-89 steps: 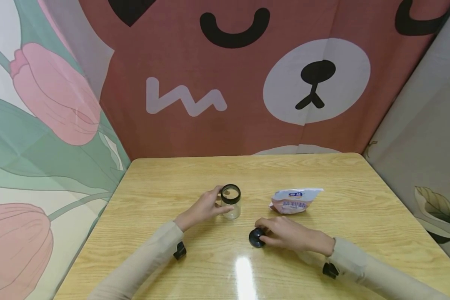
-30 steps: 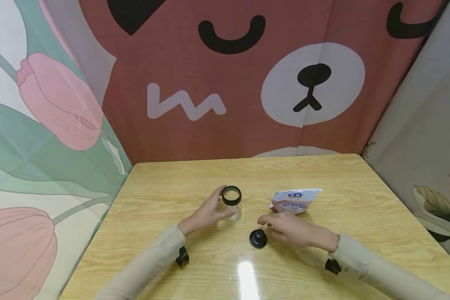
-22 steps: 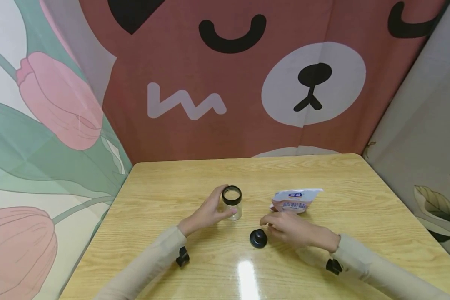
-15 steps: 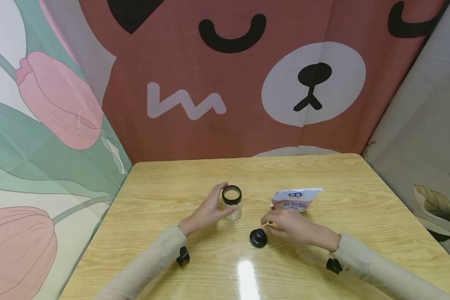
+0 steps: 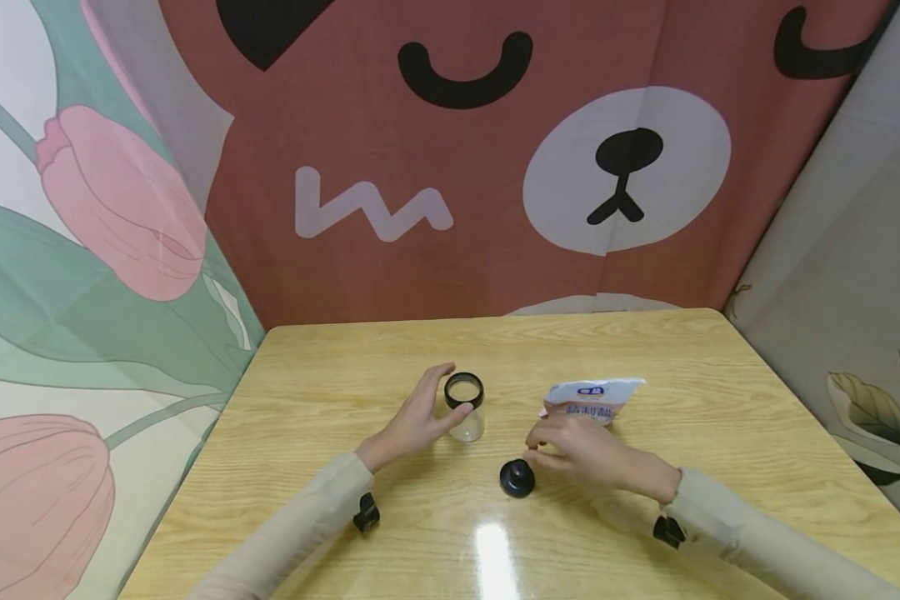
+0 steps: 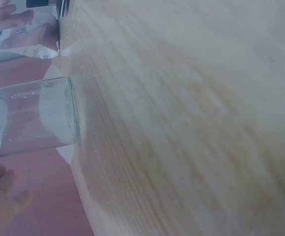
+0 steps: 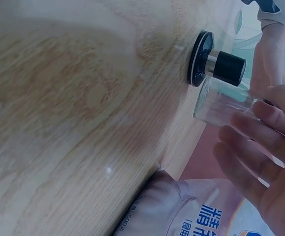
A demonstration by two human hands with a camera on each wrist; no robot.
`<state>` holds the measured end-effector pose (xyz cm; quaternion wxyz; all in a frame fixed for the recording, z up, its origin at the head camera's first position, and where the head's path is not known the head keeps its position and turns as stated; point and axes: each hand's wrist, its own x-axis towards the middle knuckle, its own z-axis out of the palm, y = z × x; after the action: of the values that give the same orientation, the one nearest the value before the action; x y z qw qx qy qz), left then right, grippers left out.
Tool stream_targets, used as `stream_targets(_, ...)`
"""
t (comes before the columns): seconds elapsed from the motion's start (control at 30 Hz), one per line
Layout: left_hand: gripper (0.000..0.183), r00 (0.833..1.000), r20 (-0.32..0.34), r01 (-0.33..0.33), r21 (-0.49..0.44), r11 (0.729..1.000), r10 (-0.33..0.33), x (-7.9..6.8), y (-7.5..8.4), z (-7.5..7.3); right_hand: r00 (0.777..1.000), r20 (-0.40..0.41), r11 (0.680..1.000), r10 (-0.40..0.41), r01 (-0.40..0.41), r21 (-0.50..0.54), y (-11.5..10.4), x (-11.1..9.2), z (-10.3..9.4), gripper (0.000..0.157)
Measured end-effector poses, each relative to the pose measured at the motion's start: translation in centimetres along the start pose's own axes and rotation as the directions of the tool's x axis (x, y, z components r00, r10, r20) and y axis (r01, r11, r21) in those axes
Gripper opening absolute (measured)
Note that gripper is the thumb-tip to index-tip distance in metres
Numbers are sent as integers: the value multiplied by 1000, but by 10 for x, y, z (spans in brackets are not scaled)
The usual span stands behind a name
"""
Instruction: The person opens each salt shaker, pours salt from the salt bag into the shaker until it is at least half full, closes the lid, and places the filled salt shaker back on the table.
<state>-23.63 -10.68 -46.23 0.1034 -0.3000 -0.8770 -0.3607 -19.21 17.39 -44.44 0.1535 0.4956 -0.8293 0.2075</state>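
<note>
A clear glass jar (image 5: 467, 427) with a black collar at its mouth stands upright on the table. My left hand (image 5: 411, 418) is spread beside it; the left wrist view shows its fingers (image 6: 4, 179) apart from the glass. The black lid (image 5: 517, 478), with a raised knob, lies top up in front of the jar. Just right of the lid hovers my right hand (image 5: 588, 452), its fingers loosely bent and holding nothing. Behind that hand is a white and pink plastic bag (image 5: 596, 390) with printed lettering, its lower part hidden in the head view.
The wood-grain table (image 5: 330, 367) reaches back to a red-brown printed cloth (image 5: 390, 275). Patterned curtains hang on both sides. A black wrist camera (image 5: 367, 512) sits under the left sleeve, another black camera (image 5: 669, 532) under the right.
Three seconds ago my right fingers were on the lid; they have let go and lifted off to its right. My left fingers have loosened from around the jar. Jar, lid and bag stay put.
</note>
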Motion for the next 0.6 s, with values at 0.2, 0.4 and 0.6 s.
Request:
stream_targets(0.2,67,1000,-4,3,10,1000,-3,2,3,-3,998,-67,1000,-21,20,-17,1,2,-2,7)
stream_targets(0.4,66,1000,1,1,15,1000,-1,3,7,-6,971,-215,994,-101,88,-68,4,6,-5,8)
stream_targets(0.6,64,999,-8,-32,25,999,32,8,12,-9,950,-277,988,-147,126,-94,6,7,-10,8)
